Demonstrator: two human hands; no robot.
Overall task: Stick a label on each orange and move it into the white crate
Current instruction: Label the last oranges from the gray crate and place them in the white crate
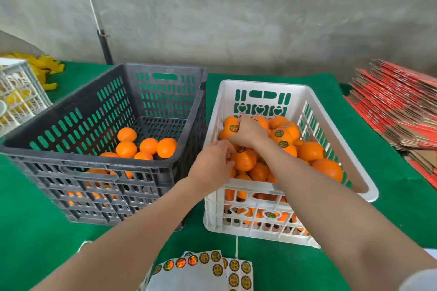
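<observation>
both hands are in the white crate (260, 85): the right hand (248, 133) curls round a labelled orange (230, 128), seemingly seating it on the pile; the left hand (212, 163) touches a neighbouring orange (244, 160), grip unclear, likely steadying.

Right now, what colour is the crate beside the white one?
Dark grey crate; head view.

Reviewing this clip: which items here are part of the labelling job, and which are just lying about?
In the job: white crate, labelled oranges in it, oranges in the black crate, label sheets, left hand, right hand.
Lying about: red flattened cartons, yellow scraps, far-left white crate, black pole.
</observation>
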